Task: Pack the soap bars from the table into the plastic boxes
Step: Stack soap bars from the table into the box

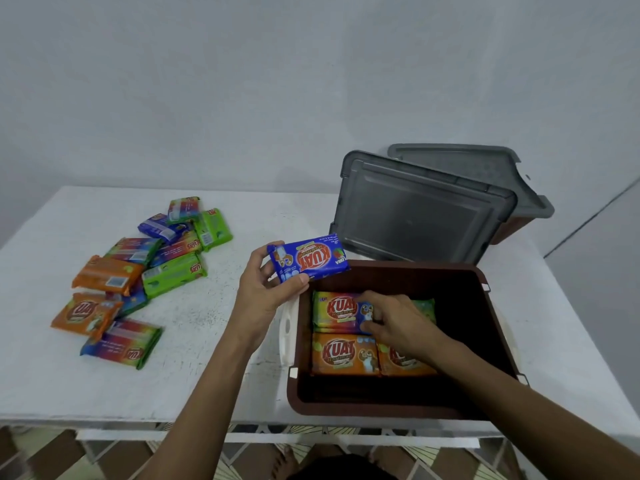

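Right grip [391, 320], reaching into box [381, 407], clutches rainbow bar [336, 310]; left grip [263, 292] pinches blue bar [311, 259] above rim.

1. The blue rectangular film-wrapped soap bar [308, 259] has a smooth, glossy wrapper that catches the light.
2. The rainbow-coloured film-wrapped soap bar [337, 311] shows the same shiny film, as do the orange wrapped bars [344, 355] beside it.
3. The loose heap of wrapped soap bars [145, 271] is glossy film too, crinkled at the sealed ends.
4. The dark brown rectangular plastic box [391, 408] looks like smooth, near-matt moulded plastic.
5. Its white plastic side latch [287, 327] is smooth with a light sheen.
6. The grey rectangular plastic lid [415, 216] is smooth with a dull sheen.
7. The white-painted table top [207, 317] is matt and rough, flecked with dark worn specks.
8. The pale wall [242, 81] is matt.
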